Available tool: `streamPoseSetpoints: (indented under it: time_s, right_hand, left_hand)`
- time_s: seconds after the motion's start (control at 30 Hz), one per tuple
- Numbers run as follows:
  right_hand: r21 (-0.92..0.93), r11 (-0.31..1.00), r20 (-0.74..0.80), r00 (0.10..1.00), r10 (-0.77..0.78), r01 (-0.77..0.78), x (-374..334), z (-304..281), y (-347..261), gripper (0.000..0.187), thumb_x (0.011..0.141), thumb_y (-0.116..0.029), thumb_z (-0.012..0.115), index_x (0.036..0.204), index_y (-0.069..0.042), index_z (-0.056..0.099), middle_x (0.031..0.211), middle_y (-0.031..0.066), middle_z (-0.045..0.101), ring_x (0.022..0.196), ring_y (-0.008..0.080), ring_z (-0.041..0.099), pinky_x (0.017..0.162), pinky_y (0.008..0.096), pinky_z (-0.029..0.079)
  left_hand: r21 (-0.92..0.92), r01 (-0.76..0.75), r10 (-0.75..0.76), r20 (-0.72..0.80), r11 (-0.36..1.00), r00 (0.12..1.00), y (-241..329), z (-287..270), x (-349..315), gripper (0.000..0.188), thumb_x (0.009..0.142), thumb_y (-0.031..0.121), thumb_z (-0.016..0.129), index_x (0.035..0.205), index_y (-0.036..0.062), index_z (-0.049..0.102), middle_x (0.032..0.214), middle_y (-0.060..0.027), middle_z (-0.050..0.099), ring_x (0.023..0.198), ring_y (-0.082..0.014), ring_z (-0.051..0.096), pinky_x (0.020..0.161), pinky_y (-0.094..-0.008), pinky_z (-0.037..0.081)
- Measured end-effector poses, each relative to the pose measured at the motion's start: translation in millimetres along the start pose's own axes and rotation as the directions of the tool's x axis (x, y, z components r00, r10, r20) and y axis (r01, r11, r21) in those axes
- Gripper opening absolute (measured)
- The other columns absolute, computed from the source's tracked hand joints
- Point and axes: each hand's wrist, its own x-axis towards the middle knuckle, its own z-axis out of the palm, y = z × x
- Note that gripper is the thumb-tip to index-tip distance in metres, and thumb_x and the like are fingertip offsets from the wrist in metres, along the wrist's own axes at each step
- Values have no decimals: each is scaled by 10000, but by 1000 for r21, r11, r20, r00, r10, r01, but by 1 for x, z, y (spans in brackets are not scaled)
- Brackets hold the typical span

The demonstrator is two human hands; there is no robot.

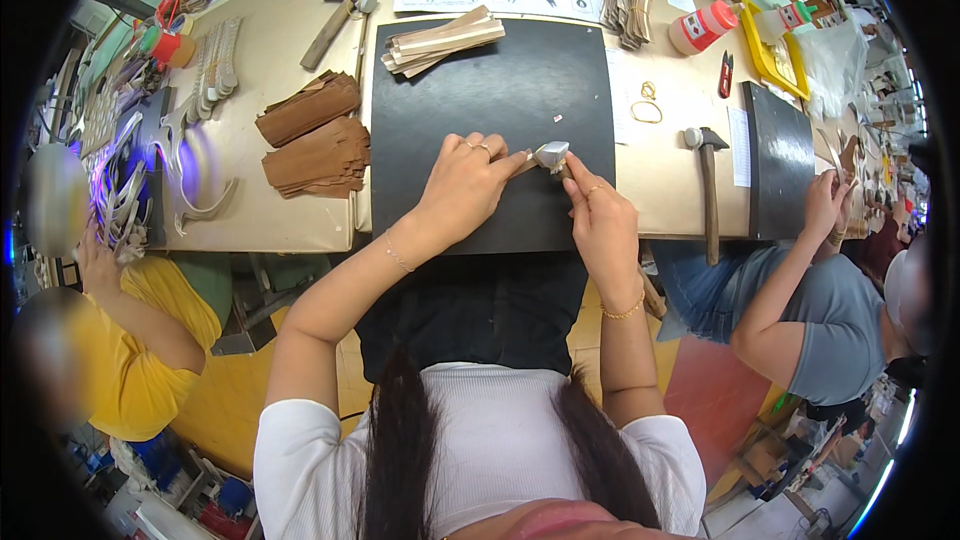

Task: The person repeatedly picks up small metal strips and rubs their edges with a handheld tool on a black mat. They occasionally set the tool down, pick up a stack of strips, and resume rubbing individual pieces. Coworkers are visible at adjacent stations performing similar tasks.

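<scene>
Both my hands meet over the black work board (480,90). My left hand (468,180) is closed, its thumb and forefinger pinching the end of a narrow brown strip (521,166). At the tip of that strip is a small silvery, block-shaped piece (552,152), whose exact kind I cannot make out. My right hand (603,202) pinches at the right side of this silvery piece, fingers bent. A bundle of brown and cream strips (443,41) lies at the far edge of the board. Left of the board are two stacks of brown leather pieces (318,155).
One hammer (335,30) lies far left, another hammer (709,190) on the right. Rubber bands (647,110), red thread snips (725,75), a red-and-white bottle (703,27) and a yellow tray (775,50) are on the right. People sit working on both sides.
</scene>
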Motion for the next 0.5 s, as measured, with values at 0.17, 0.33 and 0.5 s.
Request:
streamPoseSetpoints:
  time_s: [0.17, 0.33, 0.5]
  right_hand:
    - [-6, 1000, 2, 1000, -4, 4, 2, -1, -1, 298, 1010, -152, 631, 1294, -81, 688, 899, 137, 706, 760, 338, 690, 666, 423, 543]
    - [-3, 1000, -16, 1000, -9, 9, 6, -3, -5, 292, 1014, -151, 623, 1289, -77, 689, 925, 133, 719, 781, 336, 701, 665, 417, 551]
    - [25, 996, -57, 995, -80, 81, 10, 0, -10, 298, 1007, -145, 633, 1293, -84, 685, 917, 126, 717, 760, 335, 697, 650, 413, 550]
  left_hand:
    - [91, -107, 106, 13, 990, 994, 0, -4, 1, 277, 897, 75, 635, 1139, 125, 761, 875, -10, 586, 849, -183, 575, 780, -344, 396]
    - [196, -162, 152, 63, 967, 986, 1, -6, 3, 335, 882, 45, 620, 1175, 129, 756, 913, -15, 594, 860, -179, 571, 804, -340, 395]
    - [198, -176, 167, 61, 964, 984, 2, -7, 3, 354, 874, 44, 608, 1189, 122, 749, 909, -22, 585, 857, -176, 571, 798, -342, 395]
